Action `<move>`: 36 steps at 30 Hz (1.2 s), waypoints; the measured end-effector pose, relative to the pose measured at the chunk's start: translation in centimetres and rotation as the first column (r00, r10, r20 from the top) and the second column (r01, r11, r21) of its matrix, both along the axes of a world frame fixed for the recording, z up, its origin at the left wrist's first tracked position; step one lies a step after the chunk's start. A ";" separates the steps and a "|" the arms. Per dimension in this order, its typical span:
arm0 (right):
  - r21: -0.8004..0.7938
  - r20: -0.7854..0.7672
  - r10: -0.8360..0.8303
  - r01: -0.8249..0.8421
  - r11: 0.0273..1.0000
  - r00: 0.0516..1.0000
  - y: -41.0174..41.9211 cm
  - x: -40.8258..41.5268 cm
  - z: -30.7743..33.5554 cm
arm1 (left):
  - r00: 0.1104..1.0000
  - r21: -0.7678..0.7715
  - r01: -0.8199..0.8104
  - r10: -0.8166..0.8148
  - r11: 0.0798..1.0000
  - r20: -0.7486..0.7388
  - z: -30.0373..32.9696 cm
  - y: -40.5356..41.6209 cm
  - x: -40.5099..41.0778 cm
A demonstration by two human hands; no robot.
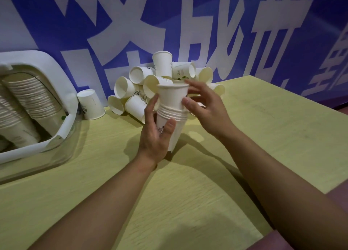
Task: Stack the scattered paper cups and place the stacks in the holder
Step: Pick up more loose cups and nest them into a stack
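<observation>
The left hand (157, 131) is wrapped around the lower part of a stack of cups (172, 116), thumb in front and fingers reaching up its far side, holding it upright just above the table (188, 193). The right hand (203, 106) has loose, spread fingers touching or nearly touching the top cup (172, 93), which sits high and is not yet pushed down among the bunched rims below it; it does not appear to grip anything. The chief risk, as I judge it, is that top cup: if pressed down off-centre it could jam crooked or crumple at the rim, and if the stack tilts in the one-handed hold it could slip out. A second risk is the pile of loose cups (150, 84) heaped against the blue wall (244, 33) just behind the hands; several lie on their sides balanced on each other, so pulling one from low down or brushing the heap could send cups rolling across the table or off its edge. One single cup (92, 104) stands upside down apart from the pile, close to the holder (56, 76). The holder, a white tray at the left, already holds long nested rows of cups (32, 99) lying on their sides, filling most of what shows, so room for another stack may be tight.
</observation>
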State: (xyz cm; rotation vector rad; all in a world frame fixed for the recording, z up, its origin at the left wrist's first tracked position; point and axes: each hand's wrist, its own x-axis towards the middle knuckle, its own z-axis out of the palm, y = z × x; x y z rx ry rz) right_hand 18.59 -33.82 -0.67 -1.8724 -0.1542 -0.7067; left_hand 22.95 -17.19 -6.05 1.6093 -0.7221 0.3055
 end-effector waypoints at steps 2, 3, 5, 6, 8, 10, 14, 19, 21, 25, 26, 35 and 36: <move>-0.073 -0.062 -0.023 0.018 0.997 0.998 -0.1 0.6 -0.9 | 0.999 -0.047 -0.050 0.049 0.998 -0.020 0.0 0.1 0.3; -0.104 -0.085 -0.040 0.032 0.994 0.996 -0.2 0.9 -1.2 | 0.997 -0.058 -0.069 0.067 0.996 -0.034 0.0 0.1 0.5; -0.174 -0.072 -0.113 0.099 0.980 0.991 -0.7 1.3 -1.8 | 0.995 -0.055 -0.084 0.081 0.995 -0.057 0.0 0.0 0.7; -0.213 -0.052 -0.180 0.165 0.963 0.982 -1.2 1.5 -2.0 | 0.995 -0.047 -0.081 0.078 0.996 -0.055 -0.1 0.0 0.6; -0.350 -0.045 -0.347 0.310 0.884 0.937 -2.3 2.0 -2.3 | 0.997 -0.039 -0.065 0.063 0.997 -0.038 -0.1 -0.1 0.5; -0.536 -0.085 -0.454 0.344 0.771 0.887 -3.3 2.6 -2.7 | 0.997 -0.054 -0.065 0.063 0.996 -0.041 -0.2 -0.1 0.6; -0.776 -0.216 -0.546 0.197 0.599 0.810 -3.9 3.0 -3.6 | 0.997 -0.058 -0.074 0.072 0.996 -0.041 -0.2 0.0 0.7; -0.707 -0.141 -0.624 0.363 0.607 0.769 -3.3 3.2 -3.1 | 0.997 -0.054 -0.072 0.070 0.996 -0.042 -0.2 0.0 0.7; -0.656 -0.148 -0.666 0.432 0.620 0.731 -3.4 3.5 -3.1 | 0.996 -0.057 -0.068 0.065 0.996 -0.054 -0.2 0.0 0.8; -0.527 -0.163 -0.741 0.578 0.624 0.652 -4.4 4.0 -3.7 | 0.997 -0.060 -0.053 0.049 0.997 -0.067 -0.1 -0.1 0.6; -0.485 -0.187 -0.739 0.593 0.643 0.647 -4.6 4.1 -3.8 | 0.996 -0.065 -0.053 0.049 0.996 -0.069 -0.1 -0.1 0.6; -0.229 -0.510 -0.445 0.382 0.895 0.736 -5.9 4.5 -3.1 | 0.997 -0.061 -0.042 0.038 0.997 -0.063 -0.2 -0.1 0.7; -0.226 -0.518 -0.403 0.333 0.915 0.755 -5.9 4.4 -2.9 | 0.997 -0.056 -0.039 0.035 0.998 -0.065 -0.2 -0.1 0.7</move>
